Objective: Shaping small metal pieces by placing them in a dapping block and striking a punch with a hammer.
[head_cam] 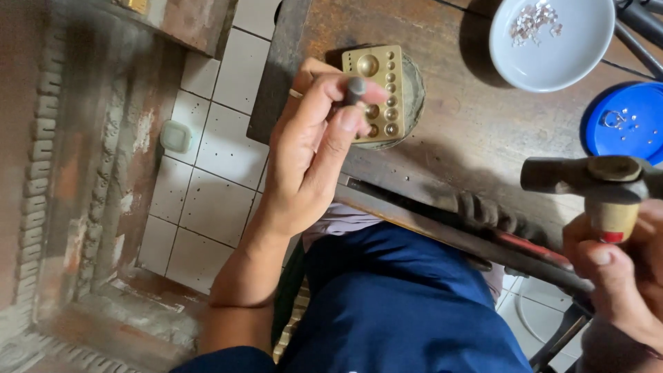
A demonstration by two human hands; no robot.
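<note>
Worn wooden bench carried one brass dapping block just beyond my left hand, whose fingertips pinched one steel punch upright over it. My right hand, raised well apart, gripped one hammer; two dishes, white and blue, sat beyond.

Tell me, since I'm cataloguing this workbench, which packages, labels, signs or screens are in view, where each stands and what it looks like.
No packages, signs or screens show.
Red band, perhaps a label: around the pale wooden hammer handle, just above the right hand; too small to tell more.
Open containers only: round white bowl at top right; round blue plastic lid at the right edge.
</note>
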